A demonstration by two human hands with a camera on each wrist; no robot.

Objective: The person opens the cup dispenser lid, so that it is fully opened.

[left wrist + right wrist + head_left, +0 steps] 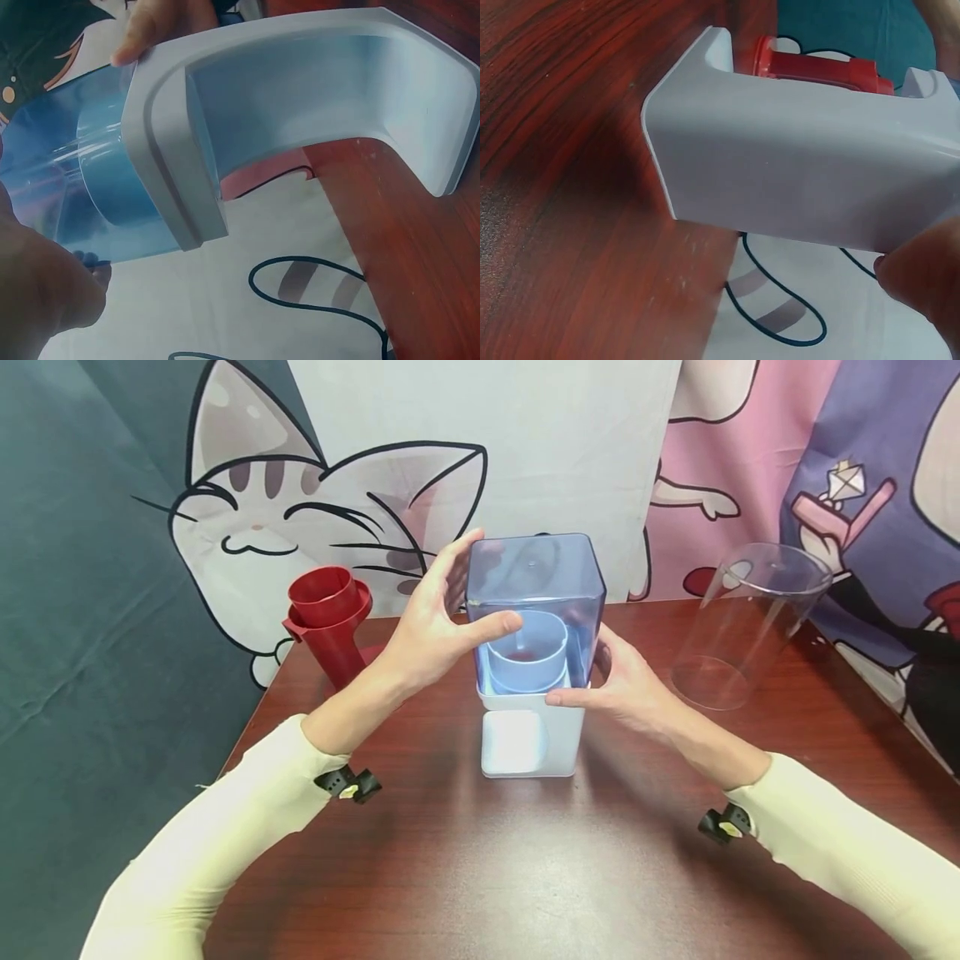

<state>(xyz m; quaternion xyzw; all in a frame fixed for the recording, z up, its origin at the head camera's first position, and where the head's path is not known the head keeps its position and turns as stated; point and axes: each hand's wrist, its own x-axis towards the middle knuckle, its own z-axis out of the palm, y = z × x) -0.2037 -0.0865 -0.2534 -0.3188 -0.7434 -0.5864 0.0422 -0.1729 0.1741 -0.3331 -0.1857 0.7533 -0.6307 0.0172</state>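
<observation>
A translucent blue square cover (534, 568) sits on a white stand (558, 739) that rests upright on the table; a round blue cup-like part shows inside it. My left hand (431, 631) grips the cover's left side, thumb across its front face. Lower down on the right, my right hand (633, 685) holds the stand's upper edge, its thumb on the white rim and its other fingers mostly hidden behind. In the left wrist view the white stand (300, 97) curves below the blue cover (60, 180). The right wrist view shows the stand's plain side (780, 157) and part of my right hand (930, 277).
A red funnel-shaped part (330, 618) stands at the table's back left. At the back right stands a clear cylinder (738, 635). The reddish-brown wooden table (480, 877) meets a printed cloth (562, 443) at its back edge.
</observation>
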